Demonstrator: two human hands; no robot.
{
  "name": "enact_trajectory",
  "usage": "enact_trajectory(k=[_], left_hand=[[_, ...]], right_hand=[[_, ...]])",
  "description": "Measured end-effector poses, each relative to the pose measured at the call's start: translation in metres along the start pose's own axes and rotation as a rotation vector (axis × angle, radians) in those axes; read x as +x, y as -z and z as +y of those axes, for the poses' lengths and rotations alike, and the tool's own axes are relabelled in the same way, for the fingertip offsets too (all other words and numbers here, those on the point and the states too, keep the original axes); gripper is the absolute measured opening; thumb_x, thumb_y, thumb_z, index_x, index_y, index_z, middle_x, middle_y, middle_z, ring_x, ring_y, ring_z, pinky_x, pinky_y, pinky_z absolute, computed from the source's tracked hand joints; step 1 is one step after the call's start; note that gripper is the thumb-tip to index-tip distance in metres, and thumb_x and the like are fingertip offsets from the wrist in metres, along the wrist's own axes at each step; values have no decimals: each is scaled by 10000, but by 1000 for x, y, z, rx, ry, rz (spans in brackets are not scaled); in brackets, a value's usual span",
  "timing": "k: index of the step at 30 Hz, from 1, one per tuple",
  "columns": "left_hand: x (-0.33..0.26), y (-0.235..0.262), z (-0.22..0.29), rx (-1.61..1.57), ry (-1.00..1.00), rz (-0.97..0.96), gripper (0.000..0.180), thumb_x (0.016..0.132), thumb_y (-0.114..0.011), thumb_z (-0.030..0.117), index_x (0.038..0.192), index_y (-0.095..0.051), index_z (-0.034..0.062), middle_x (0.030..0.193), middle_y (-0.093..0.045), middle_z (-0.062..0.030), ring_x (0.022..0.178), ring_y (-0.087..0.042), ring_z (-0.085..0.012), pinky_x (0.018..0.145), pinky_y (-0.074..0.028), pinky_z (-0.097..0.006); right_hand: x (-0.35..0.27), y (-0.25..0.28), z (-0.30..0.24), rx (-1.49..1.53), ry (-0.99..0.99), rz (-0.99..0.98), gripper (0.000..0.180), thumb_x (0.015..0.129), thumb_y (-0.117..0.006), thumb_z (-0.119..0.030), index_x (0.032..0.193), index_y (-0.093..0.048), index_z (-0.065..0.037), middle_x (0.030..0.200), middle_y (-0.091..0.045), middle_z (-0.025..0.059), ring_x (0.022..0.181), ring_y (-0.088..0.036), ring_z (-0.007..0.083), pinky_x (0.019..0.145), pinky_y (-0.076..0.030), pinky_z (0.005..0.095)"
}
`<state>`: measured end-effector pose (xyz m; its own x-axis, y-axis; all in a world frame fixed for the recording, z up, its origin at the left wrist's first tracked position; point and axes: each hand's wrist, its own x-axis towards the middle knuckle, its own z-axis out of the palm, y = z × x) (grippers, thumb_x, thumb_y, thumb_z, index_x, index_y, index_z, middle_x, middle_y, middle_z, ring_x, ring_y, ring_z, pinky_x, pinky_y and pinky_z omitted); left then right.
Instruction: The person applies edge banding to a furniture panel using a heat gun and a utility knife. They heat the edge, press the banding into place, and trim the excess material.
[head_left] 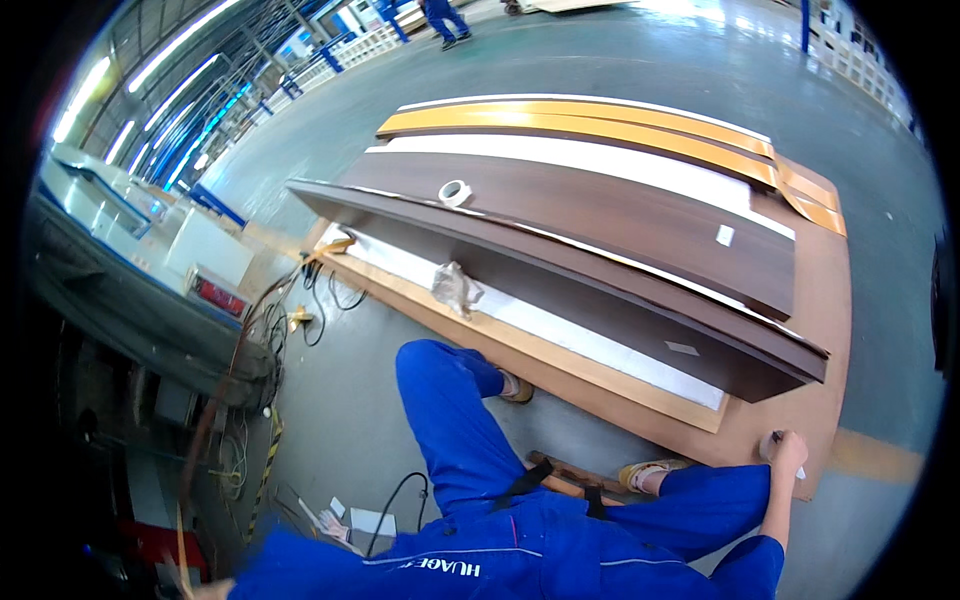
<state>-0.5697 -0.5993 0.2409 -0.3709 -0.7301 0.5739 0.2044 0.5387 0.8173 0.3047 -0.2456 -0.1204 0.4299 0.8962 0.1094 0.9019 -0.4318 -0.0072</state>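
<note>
At the near right corner of the brown board-topped bench (815,400), my right hand (789,456) is closed on a small pale round thing that looks like a roll of tape (768,446). My fingers hide part of it. My left hand (208,591) reaches to the lower left edge, blurred and partly cut off, close to a thin orange-brown strip (183,545). A long dark brown panel (560,255) stands on edge across the bench. Behind it lies a flat dark panel (620,215), with a white tape roll (455,193) by the upright panel's top edge.
Yellow-orange strips (580,122) lie along the bench's far side. Crumpled clear plastic (457,288) rests on the white strip before the upright panel. Cables (318,300) trail at the bench's left end. Machinery (130,300) stands at left. Another person (442,20) is far off.
</note>
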Motion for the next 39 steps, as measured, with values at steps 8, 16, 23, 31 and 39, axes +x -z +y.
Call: enact_trajectory(k=[8,16,23,31,39], left_hand=[[-78,13,-219,1277,-12,-837,259,831,-522,185,964,-660,10,1014,-634,-172,935,-620,-317,756,-503,-428],[-179,-140,-236,1158,-552,-1461,268,818,-521,148,992,-635,-20,1093,-608,-199,1014,-598,-326,786,-495,-439],[-305,-264,-116,1297,-564,-1539,331,780,-611,183,1086,-634,61,1174,-588,-125,1113,-551,-276,886,-471,-387],[-352,-189,7,308,-939,-1604,343,836,-585,308,1015,-600,16,1038,-619,-181,969,-587,-341,797,-479,-414],[-382,113,324,-2119,-1377,-1540,182,778,-625,86,957,-652,69,944,-659,-38,934,-631,-212,841,-507,-343]], right_hand=[[15,-6,13,-7,-81,-186,47,703,-645,-83,744,-667,-78,773,-641,140,746,-623,317,669,-497,411],[16,3,-7,56,-115,-123,54,728,-620,-93,732,-670,-74,768,-648,138,757,-630,309,668,-505,403],[6,23,-12,111,-192,-78,36,719,-637,-90,738,-659,-67,779,-647,147,763,-629,309,686,-504,408],[8,14,-15,180,-301,-182,71,715,-678,-135,766,-680,-84,824,-660,143,803,-637,301,717,-505,400],[27,-10,-5,171,-364,-228,122,711,-676,-164,803,-696,-87,847,-667,148,836,-643,294,744,-508,393]])
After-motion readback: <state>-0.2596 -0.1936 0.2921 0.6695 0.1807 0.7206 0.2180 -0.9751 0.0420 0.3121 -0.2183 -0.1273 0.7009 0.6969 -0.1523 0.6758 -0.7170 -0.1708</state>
